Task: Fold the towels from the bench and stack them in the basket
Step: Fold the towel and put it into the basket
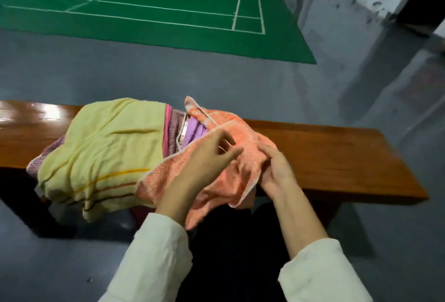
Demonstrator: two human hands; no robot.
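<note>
Right hand (272, 166) grips bunched orange towel (240, 133) at tabletop (337, 152) near edge; left hand (209, 154) spread, fingers loose above same towel. Yellow towel (103, 152) heaped just beside, covering purple towels (192, 133).

Dim even indoor light, glare on the bench (24, 118), soft overall blur, edges bowed

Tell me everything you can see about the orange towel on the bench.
The orange towel looks like terry cloth, salmon-orange with a pale hem. It is unfolded and crumpled, lying at the near edge of the wooden bench, its lower part hanging over the front. Its left side overlaps the yellow towel. The right hand grips a bunched fold; the left hand is above it, fingers extended.
</note>
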